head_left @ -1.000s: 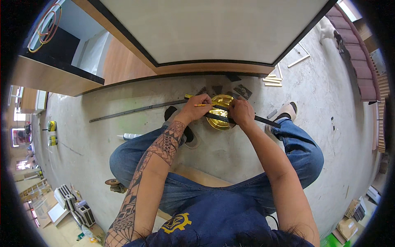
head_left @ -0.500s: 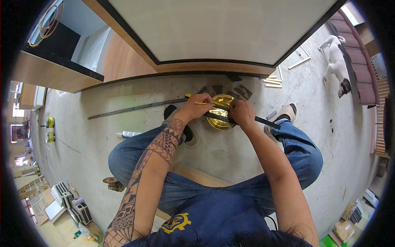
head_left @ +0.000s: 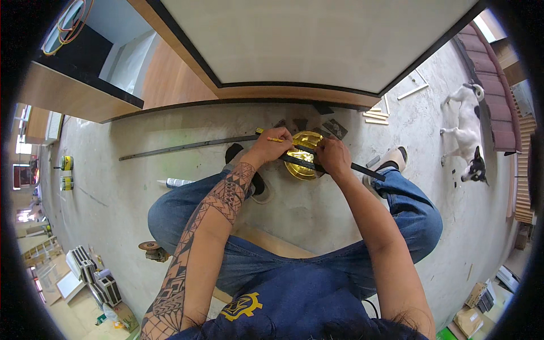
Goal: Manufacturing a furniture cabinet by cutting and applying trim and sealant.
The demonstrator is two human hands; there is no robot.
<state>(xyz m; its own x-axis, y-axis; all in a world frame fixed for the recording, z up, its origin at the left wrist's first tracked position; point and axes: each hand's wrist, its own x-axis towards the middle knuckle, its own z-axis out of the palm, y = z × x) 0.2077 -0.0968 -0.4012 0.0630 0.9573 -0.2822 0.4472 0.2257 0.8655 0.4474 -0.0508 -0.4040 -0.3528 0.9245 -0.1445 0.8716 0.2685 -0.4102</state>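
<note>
My left hand point(head_left: 271, 146) is closed, with a yellow pencil point(head_left: 276, 139) sticking out between its fingers. Under that hand runs a long, dark flat strip point(head_left: 187, 148), stretching far to the left along the floor. A small yellow-and-black object point(head_left: 259, 131), too hidden to name, shows just beyond the knuckles. My right hand point(head_left: 334, 156) pinches a second dark strip point(head_left: 367, 171), which slants down toward my right knee. Both strips cross above a shiny gold round lid or tin point(head_left: 303, 171) standing between my feet. The fingertips of each hand are partly hidden.
A large wood-edged cabinet with a pale panel point(head_left: 323, 45) stands just ahead. Dark offcuts point(head_left: 334, 128) lie beyond the gold piece. A sealant tube point(head_left: 177, 182) and an angle grinder point(head_left: 154, 250) are at my left. To the right, a white-and-black dog point(head_left: 464, 130) stands near a maroon couch point(head_left: 490, 85).
The dog has turned and stepped nearer, its head now lower in view. My hands and the strips stay almost in place.
</note>
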